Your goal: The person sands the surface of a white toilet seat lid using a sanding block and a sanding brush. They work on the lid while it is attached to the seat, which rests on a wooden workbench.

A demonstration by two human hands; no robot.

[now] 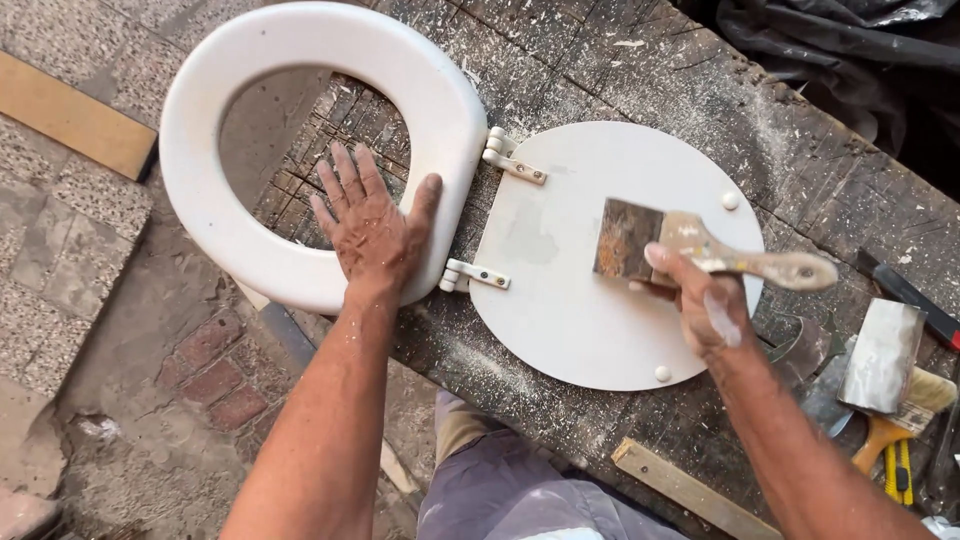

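The left hand point(370, 230) lies flat with its fingers point(345, 175) spread wide, pressing on the near side of the white toilet seat ring point(200, 120), which hangs well out past the edge of the rough, dust-strewn bench point(800, 150) over the stone floor point(60, 250). The right hand point(700, 300) has its fingers closed around the handle of a wide paintbrush point(690, 245), bristles resting on or just above the round lid point(580, 290) that lies open and flat on the bench, joined to the ring by two small hinges point(495, 215). The danger looks plain: with so much of the ring unsupported, a lifted palm or a hard brush stroke could let the whole piece tip or slide off the edge. Sawdust and chips scattered all about could get dragged into any wet coat. More tools, a second brush point(900, 415) and a scraper point(885, 355), crowd the right forearm, so a careless elbow might knock them.
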